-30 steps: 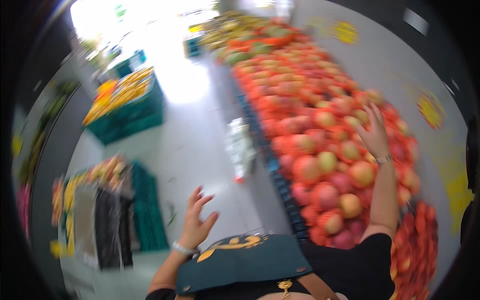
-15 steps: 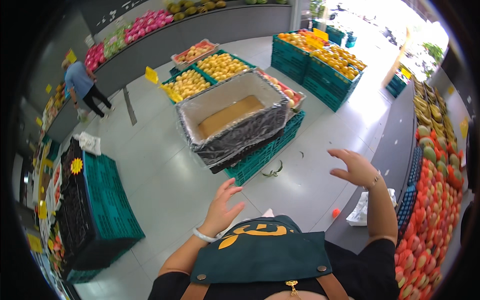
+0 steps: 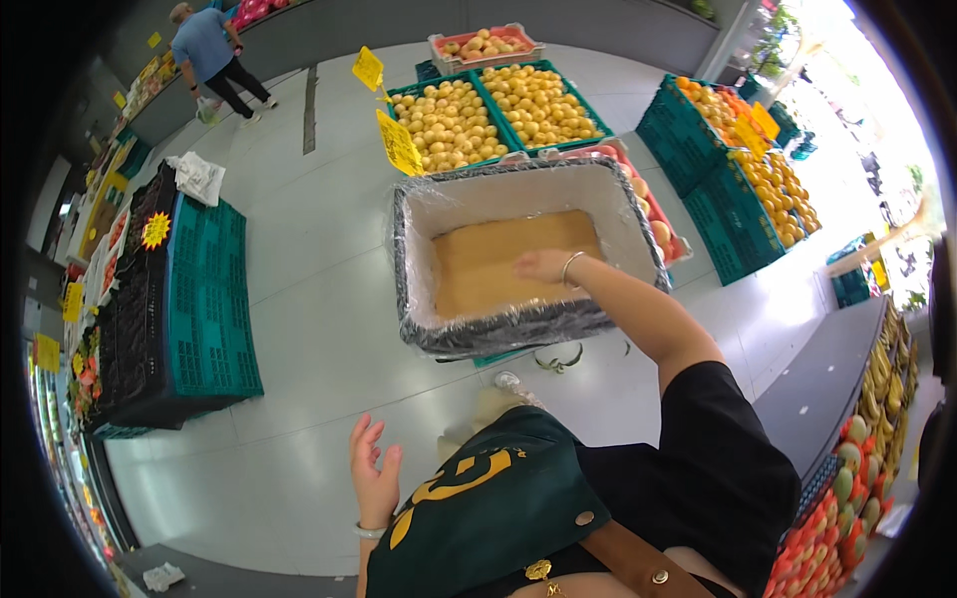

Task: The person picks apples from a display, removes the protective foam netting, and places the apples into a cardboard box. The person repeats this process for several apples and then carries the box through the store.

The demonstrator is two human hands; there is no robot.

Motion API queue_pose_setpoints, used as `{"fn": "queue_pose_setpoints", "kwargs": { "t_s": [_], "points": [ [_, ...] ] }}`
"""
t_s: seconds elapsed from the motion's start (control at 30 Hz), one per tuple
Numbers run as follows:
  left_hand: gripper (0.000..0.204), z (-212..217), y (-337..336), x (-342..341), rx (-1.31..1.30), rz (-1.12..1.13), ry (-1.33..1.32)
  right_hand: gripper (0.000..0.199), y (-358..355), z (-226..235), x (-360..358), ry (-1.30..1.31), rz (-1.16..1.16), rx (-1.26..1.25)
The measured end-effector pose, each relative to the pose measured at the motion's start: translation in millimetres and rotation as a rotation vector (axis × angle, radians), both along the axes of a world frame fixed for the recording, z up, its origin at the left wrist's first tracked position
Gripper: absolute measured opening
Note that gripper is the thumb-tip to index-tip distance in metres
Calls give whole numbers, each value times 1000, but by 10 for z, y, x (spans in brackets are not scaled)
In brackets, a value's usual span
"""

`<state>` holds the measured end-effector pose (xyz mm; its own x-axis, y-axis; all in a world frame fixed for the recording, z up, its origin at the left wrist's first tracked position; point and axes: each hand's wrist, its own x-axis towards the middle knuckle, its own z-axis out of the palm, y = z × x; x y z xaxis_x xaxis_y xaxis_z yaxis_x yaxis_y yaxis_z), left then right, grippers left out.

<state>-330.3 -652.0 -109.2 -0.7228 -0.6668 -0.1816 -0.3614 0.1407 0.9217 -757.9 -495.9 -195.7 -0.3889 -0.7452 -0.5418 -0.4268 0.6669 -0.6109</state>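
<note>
A deep foam box (image 3: 618,204) wrapped in dark and clear plastic stands in front of me, with a flat brown cardboard sheet (image 3: 478,284) on its bottom. My right hand (image 3: 544,265) reaches over the near rim into the box, above the cardboard. Its fingers point left and look slightly blurred, with nothing seen in them; whether they touch the cardboard I cannot tell. My left hand (image 3: 375,486) is raised beside my dark green apron (image 3: 488,488), fingers apart and holding nothing.
Green crates of yellow fruit (image 3: 454,125) adjoin the box's far side, red fruit (image 3: 653,209) its right. Crates of orange fruit (image 3: 768,189) stand at right. Stacked green crates (image 3: 204,299) stand left. Leaf scraps (image 3: 558,361) lie on the floor. A person (image 3: 209,50) stands far left.
I have come closer to the box and turned right. My right hand has moved forward into it. My left hand has dropped lower and left. The far person's position in view has shifted.
</note>
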Motion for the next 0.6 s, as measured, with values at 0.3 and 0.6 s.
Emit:
{"fn": "queue_pose_setpoints", "kwargs": {
  "t_s": [0.3, 0.6],
  "points": [
    [38, 100, 322, -418, -126, 209, -219, 67, -583, -1672, 732, -347, 248, 117],
    [40, 76, 404, -638, -74, 325, -128, 81, -423, -767, 266, 131, 520, -156]
  ]
}}
